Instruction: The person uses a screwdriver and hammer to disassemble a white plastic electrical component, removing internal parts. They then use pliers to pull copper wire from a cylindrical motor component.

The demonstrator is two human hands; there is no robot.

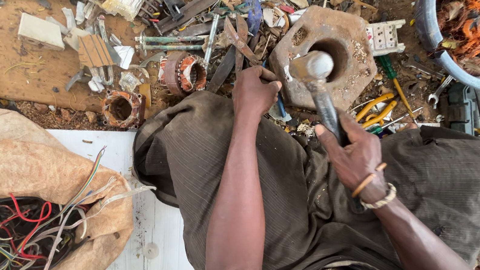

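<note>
Right hand (pixel 357 157) fisted around hammer (pixel 319 91) handle, steel head raised just past the grip, over rusty octagonal block (pixel 327 51). Left hand (pixel 254 90) closed on a small piece, unclear what, touching block's near edge. Left of grips: tan sack (pixel 5 164) of coloured wires. Far right: grey tub (pixel 441 37) of copper scrap.

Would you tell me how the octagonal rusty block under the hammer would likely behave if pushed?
The octagonal block looks thick, rusty metal, so probably heavy and stiff. It lies flat among scrap, so it would likely scrape, not roll. The hammer in the right hand suggests it withstands blows.
</note>
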